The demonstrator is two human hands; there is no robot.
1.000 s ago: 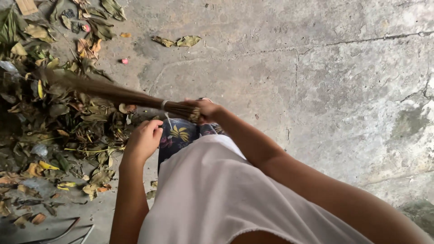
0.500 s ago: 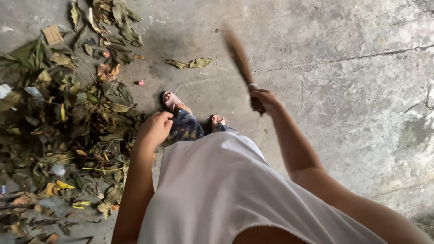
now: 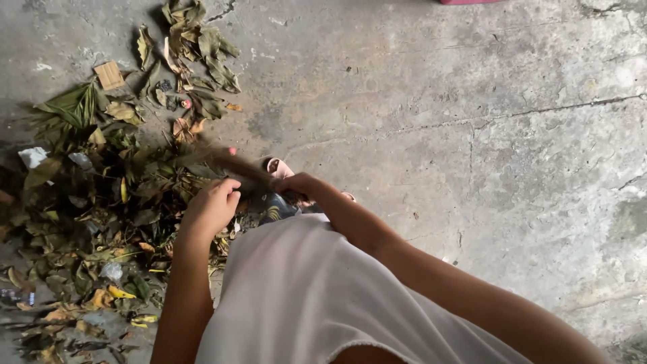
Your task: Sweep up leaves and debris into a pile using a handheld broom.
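Note:
My right hand (image 3: 296, 185) is closed around the bound end of a brown stick broom (image 3: 226, 162), whose blurred bristles reach left into a pile of dry leaves (image 3: 101, 202) on the concrete floor. My left hand (image 3: 212, 205) hangs loosely curled in front of my body beside the leaf pile, holding nothing. A pink sandal toe (image 3: 278, 166) shows just beyond my right hand, above dark flowered trousers (image 3: 273, 209).
The leaf pile holds bits of white plastic (image 3: 32, 157) and a small cardboard scrap (image 3: 108, 75). More leaves (image 3: 195, 40) lie at the top left. Cracked grey concrete (image 3: 485, 155) spreads to the right. A pink object edge (image 3: 465, 1) sits at the top.
The broom swung from the leaves up and right, then back down left into the pile. The view shifted, so the pile sits lower in frame. My left hand stayed curled.

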